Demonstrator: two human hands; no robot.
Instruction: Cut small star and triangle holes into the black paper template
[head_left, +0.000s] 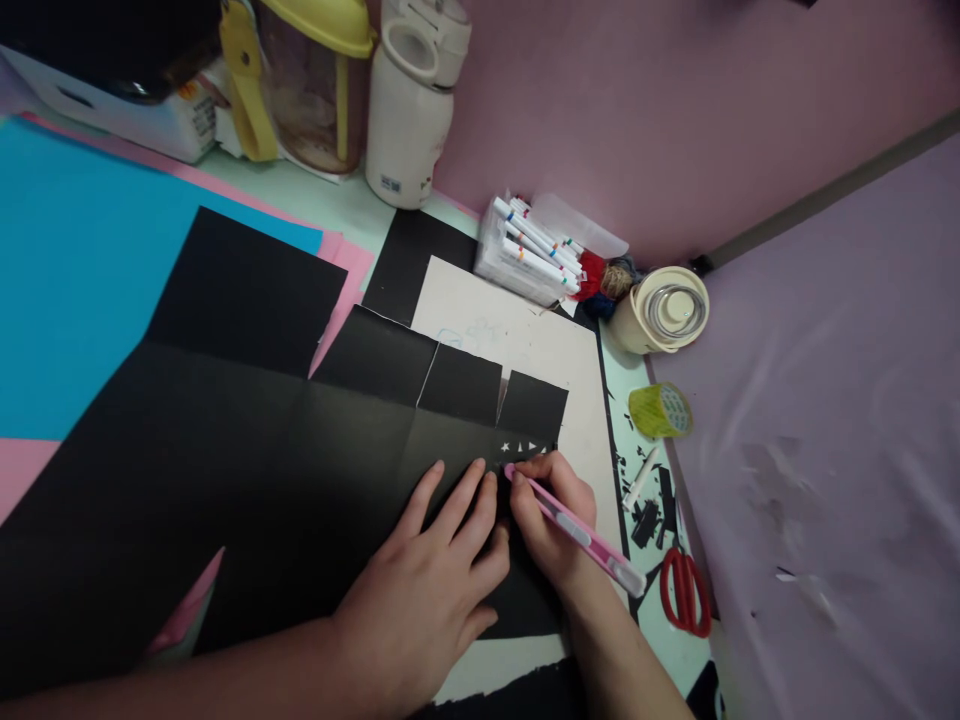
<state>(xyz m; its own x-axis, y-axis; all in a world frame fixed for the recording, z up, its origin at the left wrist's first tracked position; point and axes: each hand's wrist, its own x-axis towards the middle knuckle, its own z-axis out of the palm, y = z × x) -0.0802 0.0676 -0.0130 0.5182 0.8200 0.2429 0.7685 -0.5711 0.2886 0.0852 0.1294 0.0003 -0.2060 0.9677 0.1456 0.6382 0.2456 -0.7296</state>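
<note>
My left hand (435, 570) lies open, seemingly steadying the black card (240, 430); my right hand (549, 542) grips the pink cutter (579, 529) pen-fashion, likely for control.

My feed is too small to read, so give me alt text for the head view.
The right hand holds a pink pen-shaped tool at a black sheet, below small white star and triangle shapes, while the left hand rests spread on the sheet. Red-handled scissors and black scraps lie to the right.
</note>
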